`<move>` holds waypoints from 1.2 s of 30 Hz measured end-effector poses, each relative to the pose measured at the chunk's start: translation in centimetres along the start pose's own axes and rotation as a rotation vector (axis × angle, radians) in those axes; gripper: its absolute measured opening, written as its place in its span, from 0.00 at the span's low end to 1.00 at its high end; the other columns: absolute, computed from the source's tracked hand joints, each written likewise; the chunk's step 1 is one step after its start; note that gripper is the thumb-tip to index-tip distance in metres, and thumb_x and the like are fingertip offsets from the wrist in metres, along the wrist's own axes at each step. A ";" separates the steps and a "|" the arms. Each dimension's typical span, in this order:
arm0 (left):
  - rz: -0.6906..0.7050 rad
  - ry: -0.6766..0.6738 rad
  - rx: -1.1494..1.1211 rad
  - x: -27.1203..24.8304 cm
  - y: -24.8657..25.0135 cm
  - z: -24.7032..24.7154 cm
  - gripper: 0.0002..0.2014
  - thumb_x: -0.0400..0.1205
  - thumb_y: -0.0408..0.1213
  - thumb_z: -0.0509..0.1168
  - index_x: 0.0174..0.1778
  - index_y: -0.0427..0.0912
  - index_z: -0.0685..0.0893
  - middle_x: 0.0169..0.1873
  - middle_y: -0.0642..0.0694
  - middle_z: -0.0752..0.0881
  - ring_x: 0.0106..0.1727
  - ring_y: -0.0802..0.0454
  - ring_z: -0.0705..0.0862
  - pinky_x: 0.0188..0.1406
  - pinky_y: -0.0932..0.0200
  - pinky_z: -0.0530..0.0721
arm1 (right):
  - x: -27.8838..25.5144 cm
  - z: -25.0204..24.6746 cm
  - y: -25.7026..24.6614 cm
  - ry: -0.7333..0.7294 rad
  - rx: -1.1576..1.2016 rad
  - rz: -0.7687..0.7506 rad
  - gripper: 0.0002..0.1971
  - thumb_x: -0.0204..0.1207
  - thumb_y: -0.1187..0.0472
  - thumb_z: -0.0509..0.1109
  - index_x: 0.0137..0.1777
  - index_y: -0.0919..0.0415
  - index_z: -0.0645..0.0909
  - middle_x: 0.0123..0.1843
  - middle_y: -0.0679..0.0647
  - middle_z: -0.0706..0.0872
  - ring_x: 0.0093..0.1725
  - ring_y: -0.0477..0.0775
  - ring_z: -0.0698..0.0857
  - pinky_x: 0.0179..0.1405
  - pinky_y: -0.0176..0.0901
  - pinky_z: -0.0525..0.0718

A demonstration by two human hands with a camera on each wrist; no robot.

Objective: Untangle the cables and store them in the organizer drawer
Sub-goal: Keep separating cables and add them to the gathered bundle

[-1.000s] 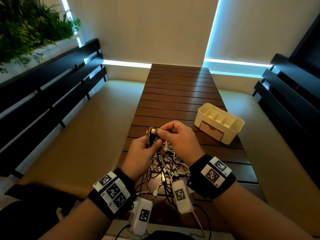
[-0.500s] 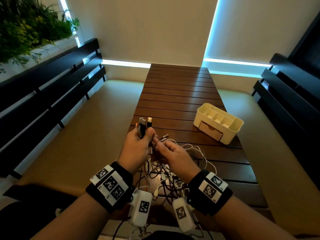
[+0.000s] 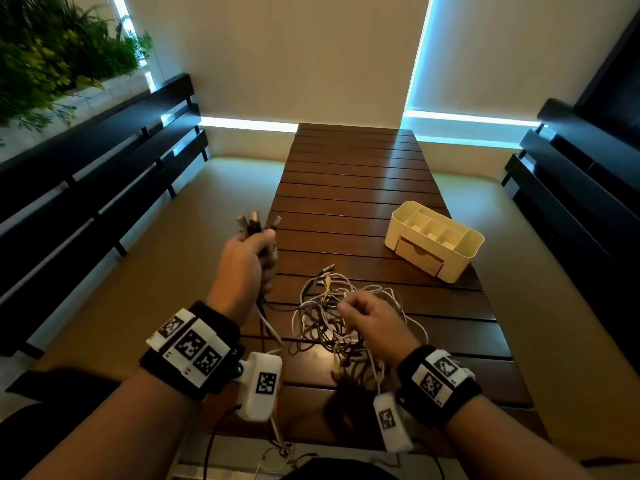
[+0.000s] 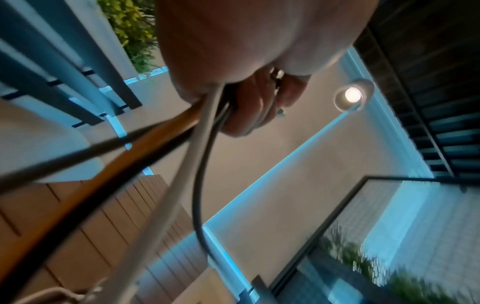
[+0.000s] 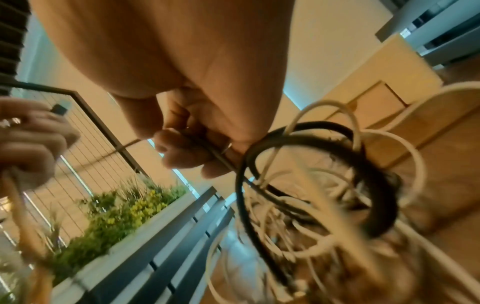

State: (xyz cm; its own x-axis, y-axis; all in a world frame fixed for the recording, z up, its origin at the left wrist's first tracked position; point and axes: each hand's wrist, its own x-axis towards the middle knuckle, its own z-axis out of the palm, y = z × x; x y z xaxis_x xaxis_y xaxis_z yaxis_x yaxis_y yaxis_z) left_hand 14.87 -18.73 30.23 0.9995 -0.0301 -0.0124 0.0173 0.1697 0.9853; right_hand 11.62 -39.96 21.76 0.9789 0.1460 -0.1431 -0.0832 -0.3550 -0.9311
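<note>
Knots are the risk here. The left hand (image 3: 244, 268) grips a bunch of cable plug ends (image 3: 254, 221) raised over the counter (image 3: 346, 174); the right hand (image 3: 372, 322) pinches one strand in the cable tangle (image 3: 329, 317) lying on the slats. Pulling the hands apart could cinch loops tight or drag the heap off the edge. The organizer (image 3: 460, 258), drawer closed, stands well apart to the right.

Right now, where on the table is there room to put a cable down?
The far slats of the table, beyond the organizer, are bare, and so is the strip between the left hand and the organizer. The near middle is crowded with the cable tangle by the right hand.
</note>
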 end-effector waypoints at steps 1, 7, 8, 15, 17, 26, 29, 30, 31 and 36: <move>-0.002 -0.034 0.080 -0.1 -0.6 0.4 0.15 0.88 0.38 0.57 0.33 0.48 0.70 0.23 0.52 0.66 0.21 0.55 0.60 0.22 0.58 0.57 | 0.2 -0.4 -1.0 0.040 0.001 -0.046 0.07 0.85 0.55 0.65 0.49 0.55 0.82 0.41 0.49 0.83 0.37 0.42 0.81 0.47 0.49 0.85; 0.207 -0.181 0.441 -0.8 -3.0 2.9 0.17 0.86 0.48 0.60 0.33 0.46 0.73 0.19 0.59 0.74 0.20 0.64 0.69 0.23 0.70 0.68 | 0.8 -1.9 -6.8 0.067 -0.099 -0.332 0.04 0.82 0.56 0.70 0.48 0.53 0.85 0.40 0.52 0.86 0.40 0.56 0.83 0.42 0.52 0.84; 0.228 -0.183 0.449 -0.7 -3.1 3.1 0.17 0.85 0.50 0.59 0.33 0.47 0.74 0.19 0.60 0.74 0.21 0.64 0.70 0.23 0.70 0.68 | 0.8 -2.0 -7.1 0.054 -0.103 -0.345 0.05 0.82 0.56 0.70 0.48 0.54 0.86 0.41 0.55 0.87 0.41 0.58 0.84 0.42 0.54 0.85; 0.318 -0.176 0.541 -0.2 -2.9 2.1 0.16 0.86 0.47 0.60 0.46 0.37 0.84 0.21 0.65 0.79 0.23 0.68 0.74 0.25 0.72 0.70 | 1.5 -2.5 -6.6 -0.032 -0.149 -0.289 0.05 0.82 0.56 0.71 0.47 0.51 0.88 0.43 0.50 0.89 0.43 0.48 0.86 0.46 0.42 0.83; 0.250 -0.256 0.506 0.0 -2.9 1.8 0.13 0.88 0.42 0.60 0.49 0.38 0.85 0.20 0.65 0.78 0.22 0.67 0.75 0.25 0.70 0.69 | 1.8 -2.4 -6.6 0.016 -0.118 -0.295 0.05 0.81 0.56 0.71 0.47 0.51 0.88 0.43 0.52 0.89 0.44 0.52 0.87 0.48 0.48 0.85; 0.237 -0.097 0.412 0.8 -1.0 1.5 0.12 0.88 0.41 0.61 0.38 0.48 0.81 0.20 0.56 0.75 0.21 0.58 0.69 0.24 0.58 0.67 | 2.3 -1.7 -5.5 -0.016 -0.019 -0.204 0.10 0.85 0.52 0.65 0.49 0.55 0.84 0.37 0.48 0.83 0.33 0.41 0.81 0.38 0.36 0.83; 0.139 0.041 0.162 1.8 0.5 -0.3 0.12 0.88 0.42 0.60 0.40 0.43 0.81 0.21 0.54 0.69 0.20 0.56 0.64 0.20 0.60 0.65 | 2.4 -1.3 -1.8 -0.067 -0.171 -0.040 0.17 0.86 0.45 0.59 0.50 0.54 0.84 0.34 0.47 0.80 0.29 0.37 0.78 0.35 0.38 0.79; 0.123 0.037 0.161 2.0 0.7 -1.0 0.13 0.89 0.42 0.60 0.40 0.44 0.81 0.20 0.54 0.68 0.20 0.55 0.63 0.21 0.59 0.64 | 2.5 -1.4 -0.7 -0.048 -0.191 0.012 0.17 0.87 0.45 0.58 0.49 0.53 0.84 0.34 0.47 0.80 0.28 0.36 0.77 0.35 0.39 0.79; 0.113 0.012 0.229 2.2 0.6 -1.6 0.13 0.89 0.42 0.61 0.39 0.45 0.83 0.19 0.55 0.68 0.20 0.54 0.63 0.23 0.58 0.64 | 2.5 -1.5 -0.2 -0.010 -0.196 0.043 0.16 0.87 0.45 0.57 0.49 0.52 0.83 0.35 0.47 0.81 0.28 0.36 0.77 0.35 0.38 0.78; 0.018 0.040 0.803 2.2 -1.5 -2.5 0.11 0.87 0.42 0.64 0.45 0.42 0.88 0.24 0.50 0.76 0.27 0.51 0.73 0.28 0.55 0.66 | 3.8 -3.9 -1.3 0.229 -0.208 -0.104 0.08 0.86 0.55 0.63 0.55 0.52 0.83 0.50 0.47 0.84 0.49 0.42 0.81 0.44 0.36 0.76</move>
State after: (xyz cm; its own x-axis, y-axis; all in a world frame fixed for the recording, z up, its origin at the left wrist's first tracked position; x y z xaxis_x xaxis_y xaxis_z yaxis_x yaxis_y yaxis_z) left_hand 17.08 -16.62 28.27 0.9999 0.0041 0.0134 -0.0084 -0.5910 0.8066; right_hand 16.20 -42.53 23.69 0.9987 -0.0113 0.0506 0.0367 -0.5336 -0.8449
